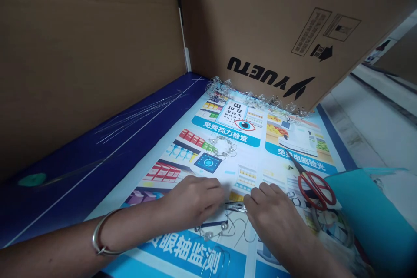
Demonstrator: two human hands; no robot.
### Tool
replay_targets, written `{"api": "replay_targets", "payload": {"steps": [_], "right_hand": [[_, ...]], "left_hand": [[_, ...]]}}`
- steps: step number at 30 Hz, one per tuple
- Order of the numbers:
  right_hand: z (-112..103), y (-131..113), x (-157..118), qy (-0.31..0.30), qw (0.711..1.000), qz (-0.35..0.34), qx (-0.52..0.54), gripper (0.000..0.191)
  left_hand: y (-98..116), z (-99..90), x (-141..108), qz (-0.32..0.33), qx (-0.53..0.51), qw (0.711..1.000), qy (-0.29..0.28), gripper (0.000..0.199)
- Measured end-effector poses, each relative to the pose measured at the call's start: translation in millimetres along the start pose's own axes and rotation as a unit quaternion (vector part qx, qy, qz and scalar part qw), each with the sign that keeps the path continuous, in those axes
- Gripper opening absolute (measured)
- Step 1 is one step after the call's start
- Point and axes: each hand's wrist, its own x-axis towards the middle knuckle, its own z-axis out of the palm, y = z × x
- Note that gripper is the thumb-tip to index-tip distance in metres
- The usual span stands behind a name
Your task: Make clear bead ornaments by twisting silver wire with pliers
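Note:
My left hand [202, 200] is closed in a pinch at the beaded wire [208, 233], which curves out beneath it. Its fingertips are partly hidden. Curled wire ends [241, 230] trail toward the right. My right hand [273, 213] is closed around a small metal tool [237, 206] with slim jaws that reach toward the left fingers; its handle is hidden in the palm. Above the left hand, a round of clear beads on wire [222, 146] lies on the printed sheet [228, 173].
Red-handled scissors [316, 191] lie to the right, beside a turquoise box [368, 208] and a roll of clear material [335, 226]. Several beaded wire pieces [260, 100] line the back cardboard wall [260, 30]. Straight wires [140, 115] and a green piece [31, 180] lie left.

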Motion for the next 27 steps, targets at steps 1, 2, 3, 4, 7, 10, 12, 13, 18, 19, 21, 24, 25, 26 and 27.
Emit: {"api": "replay_targets", "payload": {"steps": [1, 2, 3, 4, 7, 10, 12, 13, 18, 19, 21, 24, 25, 26, 27], "right_hand": [[0, 0, 0, 0.0, 1.0, -0.001, -0.001, 0.005], [-1, 0, -1, -0.001, 1.0, 0.0, -0.002, 0.004], [-1, 0, -1, -0.003, 1.0, 0.001, -0.003, 0.004], [-3, 0, -1, -0.006, 1.0, 0.003, -0.004, 0.005], [-6, 0, -2, -0.01, 1.0, 0.007, 0.0, 0.006], [-6, 0, -3, -0.004, 1.0, 0.01, 0.009, 0.006], [-5, 0, -4, -0.003, 1.0, 0.015, 0.012, 0.006], [-5, 0, -5, -0.004, 1.0, 0.016, 0.017, 0.005], [-8, 4, -9, -0.025, 0.996, 0.04, 0.074, 0.004], [-9, 4, -9, -0.03, 0.995, 0.047, 0.085, 0.005], [-10, 5, -10, -0.033, 0.993, 0.057, 0.097, 0.005], [-9, 5, -9, -0.031, 0.993, 0.06, 0.097, 0.005], [-9, 5, -9, -0.03, 0.993, 0.058, 0.096, 0.006], [-8, 4, -9, -0.028, 0.993, 0.055, 0.096, 0.006], [-8, 3, -9, -0.026, 0.994, 0.053, 0.096, 0.006]], "left_hand": [[1, 0.8, 0, 0.013, 0.029, 0.999, 0.005, 0.018], [1, 1.7, 0, 0.027, 0.058, 0.998, 0.01, 0.017], [1, 2.4, -1, 0.041, 0.085, 0.995, 0.014, 0.015], [1, 2.8, -1, 0.055, 0.109, 0.992, 0.013, 0.013], [0, 2.5, 0, 0.092, 0.161, 0.983, -0.002, 0.013], [1, 0.2, 2, 0.115, 0.192, 0.974, -0.011, 0.015], [2, -1.1, 3, 0.122, 0.206, 0.971, -0.017, 0.015], [3, -1.6, 4, 0.124, 0.212, 0.969, -0.021, 0.014], [6, -1.6, 8, 0.141, 0.236, 0.961, -0.024, 0.011], [6, -1.4, 8, 0.145, 0.238, 0.96, -0.021, 0.01], [6, -1.0, 9, 0.15, 0.237, 0.96, -0.011, 0.01], [6, -0.7, 10, 0.154, 0.233, 0.96, 0.002, 0.009], [6, -0.6, 10, 0.155, 0.232, 0.96, 0.003, 0.008], [5, -0.5, 10, 0.154, 0.231, 0.961, 0.002, 0.008], [5, -0.4, 10, 0.154, 0.232, 0.96, 0.001, 0.009]]}}
